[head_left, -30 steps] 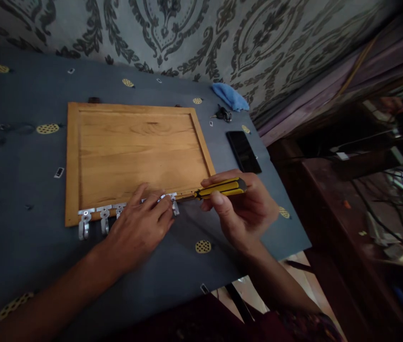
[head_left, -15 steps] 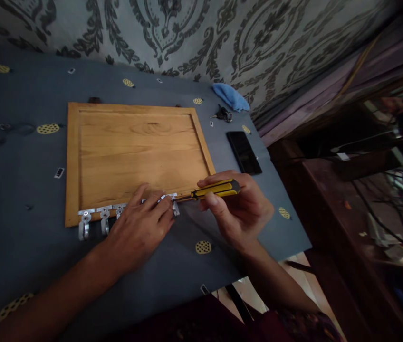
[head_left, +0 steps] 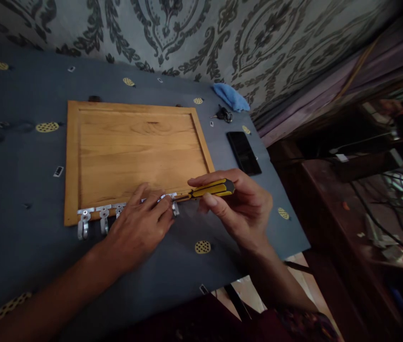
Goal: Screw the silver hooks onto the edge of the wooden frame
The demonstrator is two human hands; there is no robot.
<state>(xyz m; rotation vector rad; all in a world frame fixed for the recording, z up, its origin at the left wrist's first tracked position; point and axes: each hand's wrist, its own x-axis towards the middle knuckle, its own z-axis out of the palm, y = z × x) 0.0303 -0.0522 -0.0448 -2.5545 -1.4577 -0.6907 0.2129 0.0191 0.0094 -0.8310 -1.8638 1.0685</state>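
My right hand [head_left: 242,206] grips a yellow-and-black screwdriver [head_left: 214,188] by its handle, the index finger stretched along it. Its shaft points left, and its tip meets the right end of a silver metal hook rail [head_left: 103,209]. This rail runs along the near edge of a framed wooden panel [head_left: 133,147], with hooks hanging past the edge. My left hand [head_left: 142,221] lies over the rail, its fingertips pressed on it close to the screwdriver tip. It covers the middle of the rail, and its thumb is hard to make out.
A black phone [head_left: 244,153], keys [head_left: 224,114] and a blue cloth [head_left: 232,97] lie right of the panel on a grey-blue patterned table cover [head_left: 16,161]. A patterned wall [head_left: 173,33] stands behind. Tangled cables [head_left: 394,209] lie on dark furniture at the right.
The screwdriver handle and my right hand have shifted slightly left, with the index finger reaching further along the handle. My left hand stays on the rail.
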